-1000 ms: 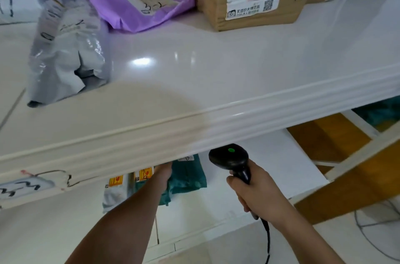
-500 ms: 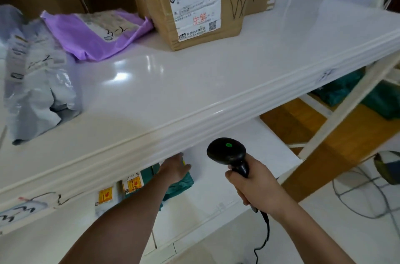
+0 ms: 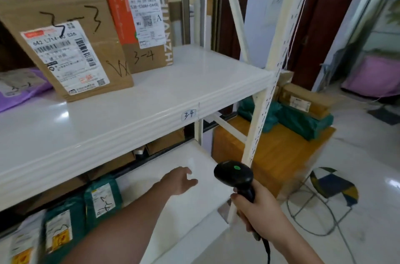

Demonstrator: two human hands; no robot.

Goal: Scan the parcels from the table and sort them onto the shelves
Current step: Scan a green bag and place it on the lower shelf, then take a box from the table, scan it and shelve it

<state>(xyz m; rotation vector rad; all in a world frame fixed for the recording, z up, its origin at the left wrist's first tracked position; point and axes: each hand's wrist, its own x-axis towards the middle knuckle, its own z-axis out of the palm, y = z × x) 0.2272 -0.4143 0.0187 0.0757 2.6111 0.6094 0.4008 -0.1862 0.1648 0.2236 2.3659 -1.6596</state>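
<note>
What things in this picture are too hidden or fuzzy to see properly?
All in the head view:
- Brown boxes at the back of the lower shelf: mostly hidden by the upper shelf's edge.
- Purple parcel: cut off by the left edge.
- Green parcels at lower left: labels blurred, unreadable.
- Small print on the 3-3 box label: too small.
- Scanner cable: leaves the bottom edge below the right hand.

Your purple bag (image 3: 19,88) runs off the left edge. Lower-left parcels (image 3: 58,231) are motion-blurred, labels unreadable. Upper shelf (image 3: 151,107) hides the boxes (image 3: 164,142) behind it.
</note>
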